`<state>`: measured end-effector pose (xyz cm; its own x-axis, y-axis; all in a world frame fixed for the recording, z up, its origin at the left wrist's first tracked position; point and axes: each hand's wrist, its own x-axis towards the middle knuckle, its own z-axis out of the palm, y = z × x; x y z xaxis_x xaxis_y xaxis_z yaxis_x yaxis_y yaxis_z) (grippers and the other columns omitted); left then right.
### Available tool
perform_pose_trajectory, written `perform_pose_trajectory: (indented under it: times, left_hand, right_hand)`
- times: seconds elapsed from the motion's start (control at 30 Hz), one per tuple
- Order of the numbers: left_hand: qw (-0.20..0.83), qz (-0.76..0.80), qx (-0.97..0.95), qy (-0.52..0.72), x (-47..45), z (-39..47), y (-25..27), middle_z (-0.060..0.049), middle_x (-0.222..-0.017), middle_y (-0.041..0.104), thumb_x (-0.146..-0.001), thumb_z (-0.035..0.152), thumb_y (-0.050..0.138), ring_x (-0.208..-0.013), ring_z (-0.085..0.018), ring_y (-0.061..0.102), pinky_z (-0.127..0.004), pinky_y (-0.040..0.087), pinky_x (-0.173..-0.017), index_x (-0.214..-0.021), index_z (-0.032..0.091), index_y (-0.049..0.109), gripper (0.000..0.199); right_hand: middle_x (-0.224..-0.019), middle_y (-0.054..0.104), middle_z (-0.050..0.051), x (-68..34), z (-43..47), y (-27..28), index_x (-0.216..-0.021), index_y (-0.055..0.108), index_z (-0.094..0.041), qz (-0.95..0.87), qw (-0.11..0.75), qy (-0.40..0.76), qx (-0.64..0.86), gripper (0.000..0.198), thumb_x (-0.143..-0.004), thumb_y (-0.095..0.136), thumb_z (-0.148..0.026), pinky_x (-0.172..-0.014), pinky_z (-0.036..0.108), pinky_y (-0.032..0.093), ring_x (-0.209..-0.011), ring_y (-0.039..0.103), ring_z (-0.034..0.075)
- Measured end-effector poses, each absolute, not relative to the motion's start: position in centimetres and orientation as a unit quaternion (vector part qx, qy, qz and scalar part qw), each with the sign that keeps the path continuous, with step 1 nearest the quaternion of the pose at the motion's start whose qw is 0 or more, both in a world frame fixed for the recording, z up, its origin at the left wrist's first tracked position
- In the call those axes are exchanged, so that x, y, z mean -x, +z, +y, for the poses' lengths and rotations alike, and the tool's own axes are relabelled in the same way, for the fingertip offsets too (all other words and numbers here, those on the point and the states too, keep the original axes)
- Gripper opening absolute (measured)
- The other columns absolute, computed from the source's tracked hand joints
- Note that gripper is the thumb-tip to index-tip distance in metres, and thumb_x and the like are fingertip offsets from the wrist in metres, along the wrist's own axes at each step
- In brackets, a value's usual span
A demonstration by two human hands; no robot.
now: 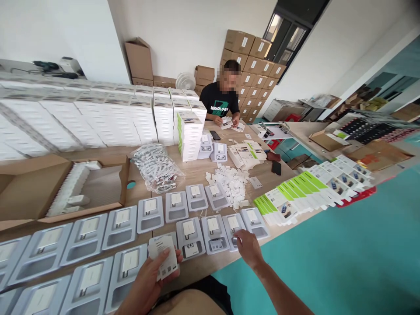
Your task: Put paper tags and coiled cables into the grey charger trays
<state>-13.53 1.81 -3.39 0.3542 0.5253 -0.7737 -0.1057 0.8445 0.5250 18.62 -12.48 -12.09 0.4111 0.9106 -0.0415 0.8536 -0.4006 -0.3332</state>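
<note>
My left hand (152, 273) is closed around a small stack of white printed cards (163, 251), thumb on top. Over the lower compartment of a grey plastic tray (232, 223) is my right hand (249, 248), its fingers curled together; whatever they may pinch is hidden. Each tray has a white charger-like block with metal prongs in its upper part. Two trays left of my right hand, one tray (198, 225) and its neighbour (211, 222), also have a printed card in the lower compartment. More trays (150, 204) form two rows leftward.
A co-worker (219, 103) handles cards across the table. Between us lie a heap of small white pieces (231, 181) and bagged cables (157, 166). An open carton (98, 188) holds white blocks. Green-and-white boxes (295, 192) line the right edge; white box stacks (118, 116) stand behind.
</note>
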Motion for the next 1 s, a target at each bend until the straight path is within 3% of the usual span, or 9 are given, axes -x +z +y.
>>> perform_pose_trajectory:
  times: [0.23,0.37,0.47,0.53,0.67,0.8,1.0]
  left_hand:
    - [0.783,0.551,-0.208,0.200,13.7,1.5,-3.5,-0.016,-0.108,0.070,-0.075,0.037,0.075,-0.098,-0.028,0.067,-0.026,0.055,-0.051,-0.109,0.013,0.061,0.045]
    - [0.801,0.512,-0.232,0.208,13.3,1.3,-3.0,-0.014,-0.101,0.071,-0.075,0.041,0.074,-0.087,-0.026,0.069,-0.026,0.054,-0.050,-0.103,0.013,0.062,0.041]
    - [0.814,0.481,-0.250,0.212,13.0,1.1,-2.6,-0.012,-0.101,0.070,-0.075,0.040,0.074,-0.084,-0.023,0.068,-0.026,0.055,-0.052,-0.105,0.014,0.061,0.042]
    - [0.819,0.463,-0.263,0.212,13.0,1.1,-2.4,-0.012,-0.100,0.070,-0.076,0.040,0.073,-0.083,-0.022,0.067,-0.025,0.054,-0.052,-0.106,0.014,0.061,0.042]
    - [0.817,0.473,-0.252,0.213,13.8,1.2,-2.2,-0.012,-0.102,0.069,-0.076,0.039,0.071,-0.089,-0.023,0.065,-0.026,0.054,-0.053,-0.109,0.014,0.061,0.043]
    - [0.805,0.483,-0.253,0.235,14.4,1.4,-2.2,-0.014,-0.102,0.068,-0.077,0.039,0.070,-0.083,-0.022,0.064,-0.026,0.052,-0.049,-0.106,0.013,0.061,0.040]
    - [0.801,0.473,-0.252,0.266,14.8,1.9,-2.1,-0.012,-0.092,0.070,-0.076,0.035,0.070,-0.077,-0.021,0.065,-0.023,0.048,-0.047,-0.102,0.013,0.063,0.035]
  right_hand:
    - [-0.098,0.068,0.007,-15.6,-9.6,-10.0,-0.096,0.066,-0.022,-0.531,0.257,0.135,0.797,0.021,-0.086,0.048,-0.024,-0.087,0.039,0.044,-0.097,0.060,0.025]
    - [-0.091,0.069,0.007,-11.5,-7.1,-7.6,-0.096,0.067,-0.021,-0.426,0.348,0.327,0.769,0.026,-0.085,0.056,-0.041,-0.075,0.035,0.049,-0.084,0.064,0.023]
    - [-0.090,0.067,0.004,-6.3,-4.9,-5.2,-0.103,0.065,-0.021,-0.383,0.420,0.482,0.667,0.034,-0.075,0.070,-0.040,-0.070,0.030,0.051,-0.079,0.063,0.020]
    - [-0.080,0.064,0.002,-3.3,-3.7,-4.3,-0.093,0.064,-0.020,-0.365,0.452,0.542,0.608,0.030,-0.072,0.074,-0.039,-0.060,0.027,0.049,-0.067,0.060,0.016]
    - [-0.064,0.054,-0.003,-1.0,-2.3,-4.6,-0.072,0.056,-0.018,-0.320,0.502,0.551,0.584,0.027,-0.074,0.072,-0.041,-0.050,0.023,0.040,-0.055,0.048,0.011]
    - [-0.063,0.050,-0.004,-1.8,-1.8,-5.1,-0.078,0.055,-0.019,-0.299,0.525,0.550,0.577,0.030,-0.076,0.070,-0.046,-0.046,0.022,0.034,-0.051,0.042,0.009]
    - [-0.069,0.056,-0.001,-1.8,-2.2,-3.6,-0.082,0.061,-0.020,-0.320,0.492,0.556,0.588,0.025,-0.075,0.070,-0.042,-0.049,0.023,0.039,-0.055,0.046,0.011]
